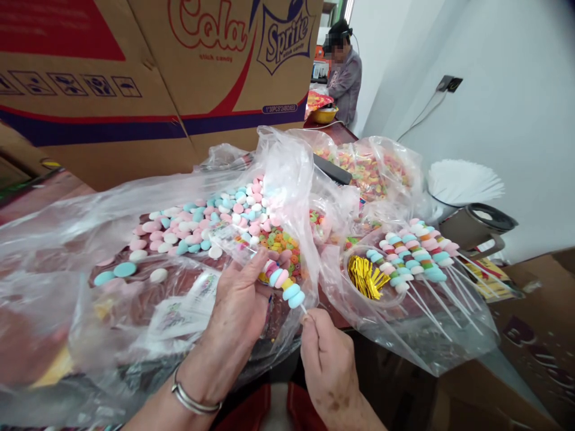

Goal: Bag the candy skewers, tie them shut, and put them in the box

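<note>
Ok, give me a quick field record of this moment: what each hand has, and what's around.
left hand: grips the candy skewer at its candy end
right hand: pinches the skewer's stick from below
loose candies: pink, blue, white discs on a plastic sheet
finished skewers: piled to the right
gold twist ties: beside them
background: cardboard box; another person

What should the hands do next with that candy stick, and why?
Probably lay the candy stick beside the finished sticks on the right. The left hand steadies its candies, the right hand pinches its bare end, and it already looks as full as those.
</note>
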Available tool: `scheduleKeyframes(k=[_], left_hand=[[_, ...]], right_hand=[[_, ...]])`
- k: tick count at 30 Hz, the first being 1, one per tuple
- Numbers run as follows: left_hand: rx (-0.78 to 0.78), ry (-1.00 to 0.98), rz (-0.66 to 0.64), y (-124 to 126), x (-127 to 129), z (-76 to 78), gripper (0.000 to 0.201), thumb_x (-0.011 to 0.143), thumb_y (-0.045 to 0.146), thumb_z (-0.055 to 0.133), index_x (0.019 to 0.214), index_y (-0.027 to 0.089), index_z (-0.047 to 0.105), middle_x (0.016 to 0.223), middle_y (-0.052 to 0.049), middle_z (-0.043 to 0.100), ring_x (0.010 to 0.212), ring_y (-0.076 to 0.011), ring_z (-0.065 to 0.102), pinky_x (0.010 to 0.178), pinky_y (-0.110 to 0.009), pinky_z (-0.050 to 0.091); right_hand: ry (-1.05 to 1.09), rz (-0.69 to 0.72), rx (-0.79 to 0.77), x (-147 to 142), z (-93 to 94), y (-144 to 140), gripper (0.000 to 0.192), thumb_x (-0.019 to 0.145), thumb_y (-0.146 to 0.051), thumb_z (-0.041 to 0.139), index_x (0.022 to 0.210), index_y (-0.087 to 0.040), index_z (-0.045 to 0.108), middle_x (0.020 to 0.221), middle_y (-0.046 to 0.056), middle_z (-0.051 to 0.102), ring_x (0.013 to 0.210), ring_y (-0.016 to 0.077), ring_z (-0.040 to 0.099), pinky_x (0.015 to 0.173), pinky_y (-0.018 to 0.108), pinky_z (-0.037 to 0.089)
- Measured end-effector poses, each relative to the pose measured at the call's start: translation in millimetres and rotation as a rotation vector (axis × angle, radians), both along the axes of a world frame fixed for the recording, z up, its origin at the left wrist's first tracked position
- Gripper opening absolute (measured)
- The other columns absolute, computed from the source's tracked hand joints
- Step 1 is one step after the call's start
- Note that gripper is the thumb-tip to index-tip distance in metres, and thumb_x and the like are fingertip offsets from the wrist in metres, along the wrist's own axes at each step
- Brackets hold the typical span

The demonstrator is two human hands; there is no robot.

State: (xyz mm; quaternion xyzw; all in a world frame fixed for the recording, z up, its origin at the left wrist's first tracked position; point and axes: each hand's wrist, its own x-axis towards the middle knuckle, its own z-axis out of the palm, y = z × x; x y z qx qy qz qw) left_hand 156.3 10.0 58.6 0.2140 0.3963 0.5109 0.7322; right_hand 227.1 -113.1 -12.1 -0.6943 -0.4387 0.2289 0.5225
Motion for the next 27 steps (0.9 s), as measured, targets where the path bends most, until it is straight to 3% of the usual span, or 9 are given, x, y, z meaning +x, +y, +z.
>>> scheduleKeyframes(k=[2,8,13,16,19,22,27], left_hand=[[0.018,-0.013,-0.021,-3,1,-1.0,0.007,0.08,0.007,0.065,0.078,0.014,0.066,0.078,-0.007,0.073,0.081,-0.0229,0.073,0.071,-0.033,0.061],[0.023,-0.006,-0.076,-11,4,-9.7,0.014,0.076,0.006,0.069,0.086,0.014,0.069,0.086,-0.008,0.075,0.082,-0.0216,0.073,0.074,-0.033,0.06],[0.035,0.008,-0.151,-24,6,-18.5,0.022,0.067,0.011,0.079,0.088,0.014,0.07,0.088,-0.008,0.075,0.089,-0.0216,0.072,0.087,-0.033,0.056],[0.049,-0.007,-0.23,-27,3,-15.2,0.025,0.063,0.014,0.082,0.086,0.014,0.071,0.093,-0.01,0.076,0.096,-0.0247,0.071,0.091,-0.034,0.053],[0.108,-0.118,-0.31,-18,-2,-5.9,0.03,0.067,0.031,0.081,0.092,0.014,0.072,0.101,-0.013,0.076,0.1,-0.0293,0.069,0.09,-0.039,0.054],[0.165,-0.217,-0.268,3,-8,1.1,0.036,0.074,0.044,0.075,0.096,0.016,0.071,0.098,-0.011,0.075,0.096,-0.0298,0.069,0.082,-0.041,0.058],[0.136,-0.163,-0.111,32,-10,4.2,0.018,0.085,0.03,0.066,0.088,0.012,0.068,0.073,-0.006,0.069,0.07,-0.0215,0.069,0.068,-0.034,0.059]], right_hand=[[-0.018,0.015,-0.003,-1,-4.5,-1,0.023,0.094,-0.028,0.043,0.073,-0.021,0.049,0.053,-0.005,0.041,0.047,0.0096,0.035,0.049,0.025,0.025],[0.229,0.111,-0.096,-1,-3.9,-1,0.028,0.099,-0.034,0.035,0.076,-0.022,0.046,0.05,-0.007,0.034,0.044,0.0095,0.034,0.044,0.023,0.022],[0.223,0.126,-0.105,-3,-0.8,0,0.029,0.1,-0.034,0.033,0.077,-0.022,0.046,0.05,-0.007,0.034,0.044,0.0093,0.033,0.044,0.023,0.023],[0.233,0.159,-0.079,-1,-0.5,0,0.029,0.1,-0.034,0.032,0.079,-0.021,0.047,0.05,-0.008,0.034,0.043,0.009,0.033,0.044,0.023,0.024],[0.272,0.199,-0.019,3,-1.0,-2,0.03,0.101,-0.035,0.031,0.077,-0.022,0.045,0.05,-0.009,0.031,0.042,0.0083,0.032,0.043,0.022,0.024],[0.282,0.212,0.021,5,0.3,-3,0.031,0.101,-0.036,0.032,0.075,-0.022,0.043,0.05,-0.009,0.029,0.041,0.0077,0.032,0.042,0.022,0.024],[0.26,0.265,0.013,5,8.1,-2,0.029,0.098,-0.036,0.036,0.08,-0.019,0.052,0.049,-0.008,0.034,0.041,0.0076,0.033,0.041,0.021,0.025]])
